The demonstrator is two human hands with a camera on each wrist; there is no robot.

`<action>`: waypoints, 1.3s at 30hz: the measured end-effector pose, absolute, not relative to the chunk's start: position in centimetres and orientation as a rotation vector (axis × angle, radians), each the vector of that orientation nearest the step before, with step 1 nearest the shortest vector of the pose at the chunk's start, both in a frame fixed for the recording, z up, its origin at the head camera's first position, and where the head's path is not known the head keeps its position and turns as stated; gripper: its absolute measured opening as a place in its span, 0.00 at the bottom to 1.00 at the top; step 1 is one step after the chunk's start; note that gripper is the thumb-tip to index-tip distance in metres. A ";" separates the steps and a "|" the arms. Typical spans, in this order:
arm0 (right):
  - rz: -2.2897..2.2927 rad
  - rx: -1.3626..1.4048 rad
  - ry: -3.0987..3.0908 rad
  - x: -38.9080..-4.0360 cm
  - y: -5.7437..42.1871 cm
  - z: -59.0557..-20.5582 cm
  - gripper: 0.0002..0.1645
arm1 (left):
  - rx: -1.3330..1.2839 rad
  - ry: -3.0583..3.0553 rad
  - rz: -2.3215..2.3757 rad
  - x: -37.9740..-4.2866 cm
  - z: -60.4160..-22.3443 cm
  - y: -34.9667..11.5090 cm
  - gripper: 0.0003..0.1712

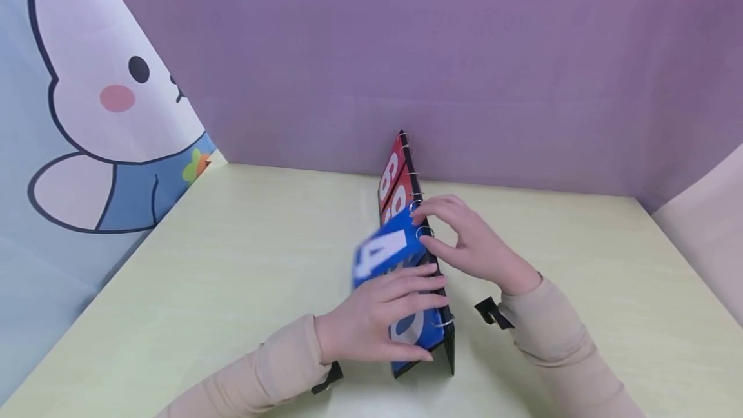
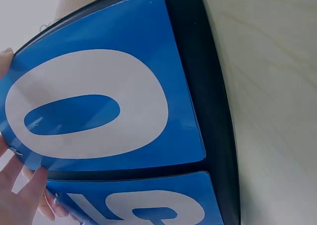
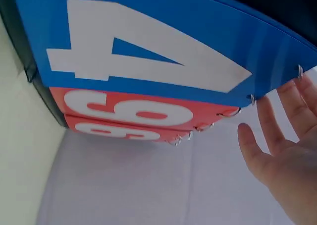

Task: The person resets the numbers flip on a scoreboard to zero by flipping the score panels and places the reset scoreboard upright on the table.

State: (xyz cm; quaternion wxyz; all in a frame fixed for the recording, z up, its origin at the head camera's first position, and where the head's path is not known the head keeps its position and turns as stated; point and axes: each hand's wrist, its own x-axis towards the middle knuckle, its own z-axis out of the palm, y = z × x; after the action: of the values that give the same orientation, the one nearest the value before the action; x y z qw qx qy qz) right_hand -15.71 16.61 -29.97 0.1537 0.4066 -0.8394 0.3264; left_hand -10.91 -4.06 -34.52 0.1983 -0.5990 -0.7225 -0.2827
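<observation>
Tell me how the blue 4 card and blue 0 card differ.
The blue 4 card is swung out from the black stand; the blue 0 card lies against it. The 4 is angular, the 0 rounded. The 4 card is nearer the red cards; the 0 card is at the near end. Both are ring-bound with white digits.

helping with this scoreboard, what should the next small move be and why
Perhaps use the right hand to ease the blue 4 card down flat against the scoreboard: in the head view that card tilts outward, and the right hand is right beside its rings. The left hand lies over the neighbouring blue 0 card, so it seems better placed for steadying.
</observation>
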 end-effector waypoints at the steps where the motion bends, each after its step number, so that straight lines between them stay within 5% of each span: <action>1: 0.974 1.161 -2.417 -15.7 16.5 -30.0 0.18 | -1.677 -2.005 -0.791 -10.9 -34.5 -4.1 0.39; 13: 1.722 0.487 -2.680 -16.4 19.6 -33.4 0.24 | -1.687 -1.983 -0.809 -10.9 -34.5 -4.1 0.39; 23: 1.734 0.788 -2.998 -17.7 20.6 -37.7 0.42 | -1.678 -1.979 -0.803 -10.8 -34.8 -4.5 0.41; 32: 1.643 0.691 -2.938 -17.8 21.9 -37.2 0.21 | -1.691 -1.983 -0.805 -10.8 -34.9 -4.2 0.40; 39: 1.485 0.443 -2.921 -18.0 23.7 -35.6 0.17 | -1.698 -2.024 -0.817 -10.9 -34.6 -4.2 0.41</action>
State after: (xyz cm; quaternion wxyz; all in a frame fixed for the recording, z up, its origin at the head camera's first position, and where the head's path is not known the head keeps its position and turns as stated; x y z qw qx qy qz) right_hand -18.02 23.69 -35.64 -0.0824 0.1335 -0.8804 0.4474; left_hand -10.91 -4.18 -34.62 0.1870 -0.6032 -0.7190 -0.2902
